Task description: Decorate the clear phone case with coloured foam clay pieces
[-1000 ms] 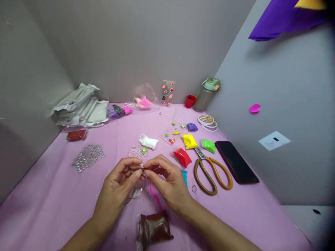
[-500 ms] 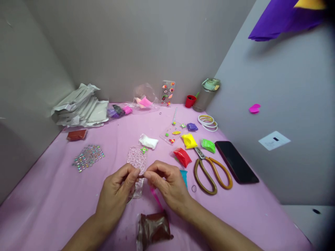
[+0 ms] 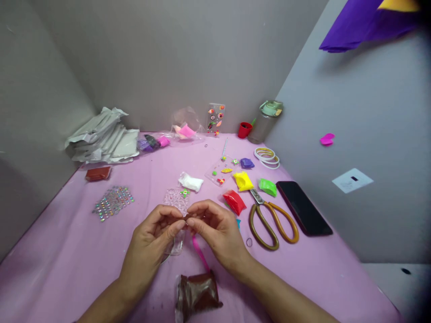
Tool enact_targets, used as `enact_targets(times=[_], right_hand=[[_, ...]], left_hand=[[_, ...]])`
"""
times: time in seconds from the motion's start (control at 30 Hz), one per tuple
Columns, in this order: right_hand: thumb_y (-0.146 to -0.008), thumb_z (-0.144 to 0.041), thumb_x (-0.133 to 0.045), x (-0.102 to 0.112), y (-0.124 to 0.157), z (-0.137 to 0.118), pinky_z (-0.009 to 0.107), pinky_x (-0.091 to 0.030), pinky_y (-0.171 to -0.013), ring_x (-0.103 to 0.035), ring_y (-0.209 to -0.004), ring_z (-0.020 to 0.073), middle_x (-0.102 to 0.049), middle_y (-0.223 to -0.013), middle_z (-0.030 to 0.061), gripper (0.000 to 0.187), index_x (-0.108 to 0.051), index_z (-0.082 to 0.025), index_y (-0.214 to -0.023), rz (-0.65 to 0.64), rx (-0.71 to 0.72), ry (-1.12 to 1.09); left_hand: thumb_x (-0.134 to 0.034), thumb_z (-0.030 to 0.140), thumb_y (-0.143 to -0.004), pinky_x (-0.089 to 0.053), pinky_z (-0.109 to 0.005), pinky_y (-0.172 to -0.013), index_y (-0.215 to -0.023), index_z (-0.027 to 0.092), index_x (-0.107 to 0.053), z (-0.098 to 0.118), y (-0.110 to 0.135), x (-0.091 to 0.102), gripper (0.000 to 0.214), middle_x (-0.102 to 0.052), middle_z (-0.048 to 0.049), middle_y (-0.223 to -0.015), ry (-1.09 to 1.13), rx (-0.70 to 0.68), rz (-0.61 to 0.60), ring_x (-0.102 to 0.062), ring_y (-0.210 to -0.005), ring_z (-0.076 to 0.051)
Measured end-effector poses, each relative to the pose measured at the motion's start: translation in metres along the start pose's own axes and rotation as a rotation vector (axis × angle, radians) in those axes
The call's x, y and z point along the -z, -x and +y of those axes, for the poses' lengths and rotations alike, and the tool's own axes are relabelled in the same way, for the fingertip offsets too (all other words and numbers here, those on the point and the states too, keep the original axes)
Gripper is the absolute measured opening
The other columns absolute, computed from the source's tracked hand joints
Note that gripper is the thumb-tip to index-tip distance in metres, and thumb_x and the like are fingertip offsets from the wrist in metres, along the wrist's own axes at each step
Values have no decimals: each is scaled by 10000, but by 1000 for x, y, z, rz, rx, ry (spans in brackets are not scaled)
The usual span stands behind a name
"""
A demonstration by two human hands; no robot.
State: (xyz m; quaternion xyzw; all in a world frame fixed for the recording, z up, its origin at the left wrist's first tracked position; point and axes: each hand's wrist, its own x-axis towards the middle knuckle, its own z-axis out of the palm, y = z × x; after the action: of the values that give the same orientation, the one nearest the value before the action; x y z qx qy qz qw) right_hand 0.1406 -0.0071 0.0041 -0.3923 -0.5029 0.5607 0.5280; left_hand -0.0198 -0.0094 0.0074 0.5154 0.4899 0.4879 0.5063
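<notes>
Between the fingertips of both hands is a small piece of brown clay [image 3: 185, 217], mostly covered by the fingers. My left hand [image 3: 148, 237] pinches it from one side and my right hand [image 3: 217, 235] from the other, thumbs nearly touching. Beneath them lies a clear patterned phone case [image 3: 175, 197], partly hidden, with a green clay flower [image 3: 185, 193] at its top corner. Nearer to me rests an open-looking packet of brown clay [image 3: 200, 291]. A pink strip [image 3: 200, 252] runs from under my right hand toward that packet.
Right of the hands are scissors [image 3: 264, 224], a dark phone [image 3: 305, 208] and red [image 3: 235, 202], yellow [image 3: 243, 181] and green [image 3: 267, 187] clay packets. A white packet [image 3: 191, 181] lies ahead; rhinestones [image 3: 113, 202] are left. A bottle [image 3: 266, 121] stands at the back.
Both hands have shifted slightly up and closer together, so the brown clay is more hidden between the fingertips. My right hand now covers more of the blue packet beside it.
</notes>
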Motion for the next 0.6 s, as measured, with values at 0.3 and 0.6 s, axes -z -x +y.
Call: enact_targets(times=[0.3,0.6], right_hand=[[-836,-258,-742,1,0,-5,253,-504,-669,-620,-701,129,-688,-782,-7,97,-734,-211,-921,10,4,11],[-840,-291,-741,2,-1,-9,245,-493,-631,-583,-630,123,-648,-679,-17,136,-723,-197,-744,45,15,80]], left_hand=[[-742,292,-838,-547,-228,-800,-889,274,-784,2,1,2,69,-749,-10,-921,-36,-34,-7,-694,-895,-183],[-789,269,-779,-569,-237,-736,-837,285,-785,0,4,0,60,-772,-1,-835,-26,-12,5,-718,-806,-190]])
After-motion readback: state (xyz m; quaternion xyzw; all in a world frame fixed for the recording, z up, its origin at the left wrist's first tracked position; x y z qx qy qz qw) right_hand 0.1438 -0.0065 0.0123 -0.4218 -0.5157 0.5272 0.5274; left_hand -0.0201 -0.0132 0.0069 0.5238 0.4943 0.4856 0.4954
